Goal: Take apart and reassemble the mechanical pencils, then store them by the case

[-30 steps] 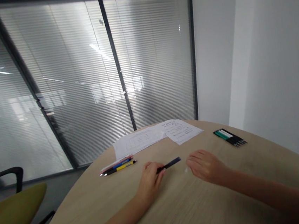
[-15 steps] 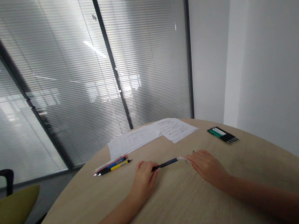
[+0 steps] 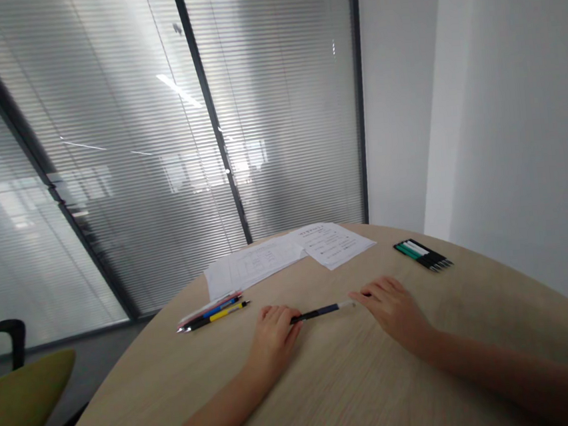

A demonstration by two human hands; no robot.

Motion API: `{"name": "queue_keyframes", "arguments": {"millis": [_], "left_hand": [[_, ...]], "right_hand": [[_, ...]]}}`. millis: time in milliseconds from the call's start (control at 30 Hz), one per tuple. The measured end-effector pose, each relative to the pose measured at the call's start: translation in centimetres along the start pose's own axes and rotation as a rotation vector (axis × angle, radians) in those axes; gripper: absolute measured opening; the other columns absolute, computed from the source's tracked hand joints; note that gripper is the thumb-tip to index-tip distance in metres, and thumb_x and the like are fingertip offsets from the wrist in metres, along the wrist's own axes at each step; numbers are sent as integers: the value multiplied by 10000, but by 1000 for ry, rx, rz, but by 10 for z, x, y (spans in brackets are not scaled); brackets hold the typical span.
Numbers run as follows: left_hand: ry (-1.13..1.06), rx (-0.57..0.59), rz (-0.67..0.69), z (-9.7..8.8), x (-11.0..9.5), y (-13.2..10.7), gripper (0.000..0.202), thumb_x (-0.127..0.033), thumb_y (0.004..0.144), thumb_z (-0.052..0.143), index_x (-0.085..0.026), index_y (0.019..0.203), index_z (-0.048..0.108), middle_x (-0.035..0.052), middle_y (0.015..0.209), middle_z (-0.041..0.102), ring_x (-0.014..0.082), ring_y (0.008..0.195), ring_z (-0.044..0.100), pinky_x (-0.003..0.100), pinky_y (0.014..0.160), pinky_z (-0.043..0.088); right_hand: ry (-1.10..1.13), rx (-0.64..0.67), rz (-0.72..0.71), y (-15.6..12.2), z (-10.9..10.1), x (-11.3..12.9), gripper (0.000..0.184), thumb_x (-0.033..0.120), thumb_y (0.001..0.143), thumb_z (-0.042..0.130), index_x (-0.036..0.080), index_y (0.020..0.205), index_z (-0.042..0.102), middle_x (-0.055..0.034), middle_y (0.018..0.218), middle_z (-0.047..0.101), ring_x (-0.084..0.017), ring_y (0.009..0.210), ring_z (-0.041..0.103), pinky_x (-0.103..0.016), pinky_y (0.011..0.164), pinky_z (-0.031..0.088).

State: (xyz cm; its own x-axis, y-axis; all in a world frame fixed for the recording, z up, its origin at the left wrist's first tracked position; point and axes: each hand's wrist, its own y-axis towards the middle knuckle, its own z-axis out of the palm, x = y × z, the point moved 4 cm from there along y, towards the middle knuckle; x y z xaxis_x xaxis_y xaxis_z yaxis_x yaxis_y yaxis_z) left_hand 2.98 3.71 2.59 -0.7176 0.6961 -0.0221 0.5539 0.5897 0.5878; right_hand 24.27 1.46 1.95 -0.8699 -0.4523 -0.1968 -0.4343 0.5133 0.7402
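My left hand (image 3: 275, 334) is closed around the back part of a dark pen (image 3: 323, 310), which lies nearly level just above the table and points right. A pale, whitish section forms the pen's right end, close to the fingertips of my right hand (image 3: 388, 310). The right fingers are bent together, and a small dark bit shows at them; what it is cannot be made out. Left of my hands lies a group of pens (image 3: 213, 313), with yellow, blue and pinkish barrels.
Two printed sheets (image 3: 337, 245) overlap on the far side of the round wooden table (image 3: 330, 382). Several green, white and black pens (image 3: 423, 255) lie side by side at the right. A green chair (image 3: 26, 412) stands left, and a glass partition with blinds rises behind.
My right hand has shifted slightly, and its fingertips now sit above the pale end of the pen. The left hand keeps its hold on the pen in nearly the same place.
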Motion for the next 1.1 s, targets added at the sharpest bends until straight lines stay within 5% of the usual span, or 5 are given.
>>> {"name": "queue_keyframes", "arguments": {"millis": [500, 667, 800, 900, 1100], "left_hand": [[172, -76, 385, 1, -29, -4, 156, -159, 818, 379, -160, 891, 517, 15, 651, 597, 134, 597, 533, 306, 645, 376], [118, -69, 207, 1, -19, -2, 159, -165, 823, 351, -162, 851, 508, 29, 704, 609, 143, 653, 550, 311, 661, 381], [81, -104, 127, 0, -13, -2, 156, -162, 825, 336, -156, 881, 482, 30, 719, 612, 143, 656, 555, 334, 704, 382], [94, -128, 126, -1, -14, -3, 152, -160, 822, 328, -150, 889, 465, 33, 714, 605, 145, 651, 552, 352, 728, 380], [76, -112, 109, -3, -15, -3, 129, -145, 801, 355, -146, 890, 448, 37, 724, 594, 149, 671, 546, 359, 732, 379]], "right_hand": [[144, -150, -335, -3, -15, 21, 254, 112, 842, 346, 153, 1008, 534, -30, 869, 638, -135, 858, 524, -326, 863, 315], [97, -260, -145, -2, -17, 12, 262, 150, 788, 445, 164, 1048, 479, -98, 1065, 564, -202, 1026, 460, -382, 847, 348], [225, -376, 99, -6, -11, -6, 283, 165, 790, 400, 164, 1071, 441, -117, 987, 568, -205, 963, 499, -392, 803, 404], [298, -275, 167, -7, 0, -13, 235, 151, 793, 374, 181, 992, 496, -84, 895, 597, -186, 873, 539, -369, 774, 433], [375, 87, 86, -8, 24, -9, 273, 93, 780, 362, 183, 946, 560, -60, 921, 626, -166, 879, 553, -360, 821, 430]]}}
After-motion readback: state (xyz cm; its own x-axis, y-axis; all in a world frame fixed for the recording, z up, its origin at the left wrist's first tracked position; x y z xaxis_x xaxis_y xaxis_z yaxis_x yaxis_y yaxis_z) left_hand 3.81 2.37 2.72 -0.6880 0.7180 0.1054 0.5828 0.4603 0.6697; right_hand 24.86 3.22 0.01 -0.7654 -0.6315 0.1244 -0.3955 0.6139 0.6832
